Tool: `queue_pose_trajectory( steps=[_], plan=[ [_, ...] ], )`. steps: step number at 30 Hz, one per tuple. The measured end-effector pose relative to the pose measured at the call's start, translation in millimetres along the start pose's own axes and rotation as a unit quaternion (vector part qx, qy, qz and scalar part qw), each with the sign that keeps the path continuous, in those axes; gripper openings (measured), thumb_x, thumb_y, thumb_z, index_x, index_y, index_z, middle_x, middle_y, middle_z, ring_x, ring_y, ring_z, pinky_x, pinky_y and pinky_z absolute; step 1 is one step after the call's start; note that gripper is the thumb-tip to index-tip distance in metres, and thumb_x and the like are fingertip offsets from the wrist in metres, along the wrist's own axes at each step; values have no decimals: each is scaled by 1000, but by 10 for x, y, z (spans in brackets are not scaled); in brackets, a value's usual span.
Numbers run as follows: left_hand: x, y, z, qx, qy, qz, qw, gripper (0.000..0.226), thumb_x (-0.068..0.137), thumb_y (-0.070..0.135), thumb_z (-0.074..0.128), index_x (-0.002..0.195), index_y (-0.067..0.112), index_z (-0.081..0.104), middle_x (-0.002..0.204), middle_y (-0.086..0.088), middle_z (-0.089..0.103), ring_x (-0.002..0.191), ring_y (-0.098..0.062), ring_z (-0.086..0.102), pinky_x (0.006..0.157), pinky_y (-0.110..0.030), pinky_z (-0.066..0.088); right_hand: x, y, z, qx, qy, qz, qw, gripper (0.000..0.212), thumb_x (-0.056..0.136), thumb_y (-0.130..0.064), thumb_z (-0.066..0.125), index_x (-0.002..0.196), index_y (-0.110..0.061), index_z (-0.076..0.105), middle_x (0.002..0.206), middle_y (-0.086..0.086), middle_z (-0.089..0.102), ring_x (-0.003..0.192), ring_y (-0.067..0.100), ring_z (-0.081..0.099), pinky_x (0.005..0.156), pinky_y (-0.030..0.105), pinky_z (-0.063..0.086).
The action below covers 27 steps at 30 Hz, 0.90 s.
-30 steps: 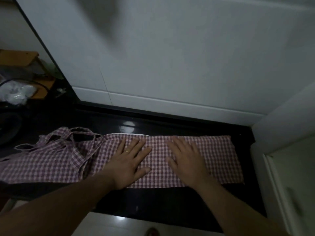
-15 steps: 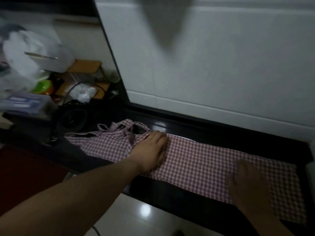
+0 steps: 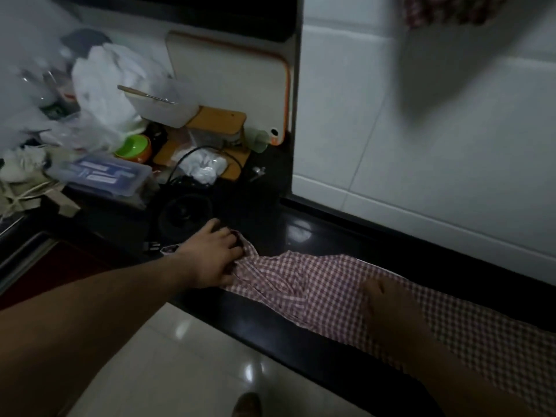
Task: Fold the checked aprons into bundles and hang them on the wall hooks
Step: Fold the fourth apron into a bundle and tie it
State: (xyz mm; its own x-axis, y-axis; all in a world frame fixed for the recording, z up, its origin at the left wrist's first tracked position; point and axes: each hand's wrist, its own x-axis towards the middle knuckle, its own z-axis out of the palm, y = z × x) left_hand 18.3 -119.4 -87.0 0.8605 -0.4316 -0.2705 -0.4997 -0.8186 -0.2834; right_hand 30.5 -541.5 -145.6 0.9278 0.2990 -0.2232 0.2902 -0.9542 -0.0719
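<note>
Left hand [image 3: 212, 255] grip clamped on checked apron [image 3: 346, 290], right hand [image 3: 388, 308] grip unclear

Dim and murky; glare spots shone on the floor [image 3: 180, 329], the right hand [image 3: 388, 308] was smeared, edges bowed and soft.

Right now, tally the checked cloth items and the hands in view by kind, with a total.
Checked aprons on the dark counter: 1
Checked cloth hanging on the wall, top right, blurred: 1
Hands: 2, left hand, right hand
Total: 4
</note>
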Motion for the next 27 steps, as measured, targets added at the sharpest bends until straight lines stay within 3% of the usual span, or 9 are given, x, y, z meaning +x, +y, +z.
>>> queue_pose_trajectory(
  steps=[4, 6, 9, 13, 16, 18, 20, 23, 27],
  plan=[
    [-124, -75, 124, -24, 74, -26, 997, 26, 81, 44, 68, 97, 24, 71, 87, 1, 68, 88, -26, 61, 96, -45, 42, 235, -887, -215, 23, 68, -70, 995, 53, 102, -44, 34, 142, -16, 54, 140, 7, 59, 126, 24, 56, 109, 41, 45],
    [-203, -65, 244, -39, 103, -54, 992, 22, 80, 37, 74, 97, 23, 70, 88, 0, 67, 88, -27, 61, 92, -45, 45, 285, -1339, -191, 47, 39, -116, 991, 61, 100, -53, 23, 152, -27, 40, 152, 1, 47, 137, 21, 46, 114, 42, 39],
    [-392, -219, 371, -62, 133, -119, 982, 22, 80, 35, 74, 99, 25, 70, 98, 0, 64, 97, -27, 58, 85, -44, 40, 281, -1561, -57, 8, -41, -95, 995, 71, 95, -57, 8, 159, -34, 26, 168, -1, 26, 152, 22, 28, 120, 46, 26],
    [-495, -335, 288, -124, 212, -165, 955, 24, 90, 38, 65, 111, 28, 70, 127, -4, 57, 127, -31, 49, 98, -49, 35, 314, -1659, -132, 15, -46, -97, 994, 77, 92, -67, 14, 158, -29, 30, 168, 0, 24, 154, 21, 21, 123, 51, 19],
    [-379, -208, 234, -182, 210, -161, 947, 27, 88, 37, 60, 112, 27, 67, 127, -1, 55, 122, -27, 53, 95, -45, 36, 396, -2084, -314, 128, -10, -123, 984, 89, 87, -82, 32, 159, -31, 25, 165, -5, 29, 153, 16, 25, 125, 50, 19],
    [-369, -174, 291, -226, 188, -219, 930, 24, 88, 38, 58, 107, 25, 66, 124, 2, 56, 118, -24, 54, 94, -43, 37, 456, -2351, -327, 111, -50, -149, 981, 93, 84, -79, 47, 160, -34, 19, 167, -5, 24, 153, 18, 24, 125, 52, 15],
    [-469, -235, 389, -237, 188, -247, 921, 24, 88, 41, 57, 101, 22, 66, 123, 2, 57, 122, -22, 53, 99, -44, 35, 528, -2428, -220, 100, -77, -146, 981, 79, 91, -62, 54, 158, -30, 27, 163, -4, 33, 149, 21, 32, 123, 49, 20],
    [-648, -450, 418, -171, 198, -139, 955, 28, 85, 41, 58, 102, 21, 68, 128, 1, 60, 136, -23, 50, 114, -47, 29, 569, -2307, -128, 136, -51, -140, 979, 50, 99, -34, 54, 147, -19, 48, 146, 3, 55, 136, 25, 51, 116, 40, 36],
    [-564, -852, 45, -99, 186, -80, 974, 28, 84, 41, 63, 106, 25, 65, 130, -1, 60, 137, -26, 48, 114, -54, 32, 612, -2202, -236, 197, -69, -111, 972, 26, 103, -23, 50, 123, -14, 63, 119, 7, 70, 110, 27, 66, 99, 37, 49]
  ],
)
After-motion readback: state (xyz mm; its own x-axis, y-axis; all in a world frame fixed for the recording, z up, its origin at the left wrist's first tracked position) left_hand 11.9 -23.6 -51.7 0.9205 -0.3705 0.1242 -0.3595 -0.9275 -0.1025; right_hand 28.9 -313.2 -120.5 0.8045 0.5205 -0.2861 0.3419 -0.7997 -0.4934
